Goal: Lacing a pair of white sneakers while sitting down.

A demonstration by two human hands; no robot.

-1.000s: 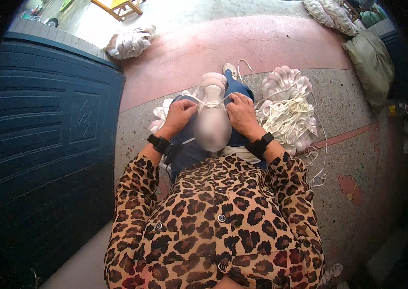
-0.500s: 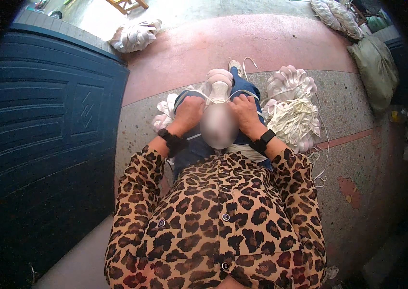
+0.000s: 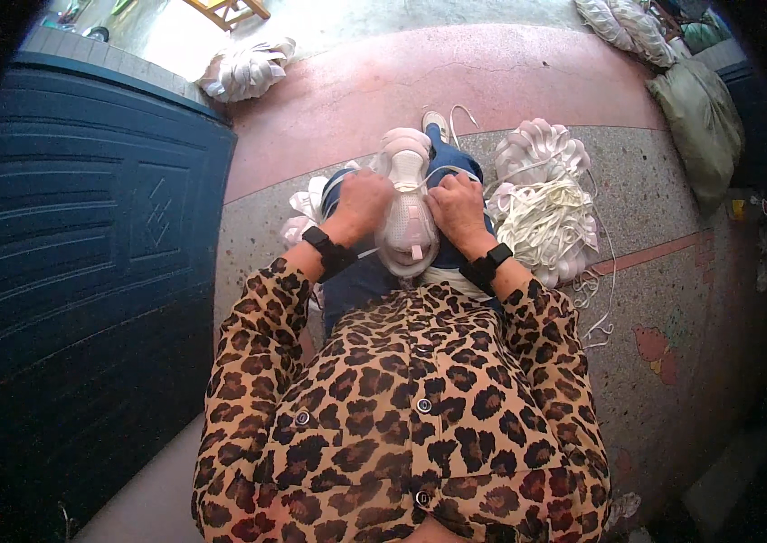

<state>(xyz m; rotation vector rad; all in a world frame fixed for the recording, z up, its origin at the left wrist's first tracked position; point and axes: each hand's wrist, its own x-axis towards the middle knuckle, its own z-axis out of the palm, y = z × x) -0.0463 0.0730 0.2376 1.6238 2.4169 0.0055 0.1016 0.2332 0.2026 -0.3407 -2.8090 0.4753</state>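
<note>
A white and pale pink shoe upper [image 3: 406, 226] lies lengthwise on my lap, its toe pointing away from me. A thin white shoelace [image 3: 408, 187] crosses its throat between my hands. To the left of the upper, my left hand [image 3: 365, 204] is closed, with lace running to its fingers. Along the right side my right hand [image 3: 456, 210] is curled too, its fingertips against the upper's edge and the lace. The exact grip of the fingers is partly hidden. Loose lace arcs over both thighs.
At my right lie a tangle of white laces [image 3: 546, 222] and stacked pale uppers [image 3: 542, 149]. More uppers [image 3: 305, 204] sit beside my left leg. A dark blue door [image 3: 94, 226] stands at left. White bundles [image 3: 248, 68] and a greenish sack [image 3: 698, 127] are farther off.
My hands have shifted slightly around the upper, the left a little farther forward and closer to it. The upper's near end, blurred before, now shows clearly. The whole view has shifted slightly.
</note>
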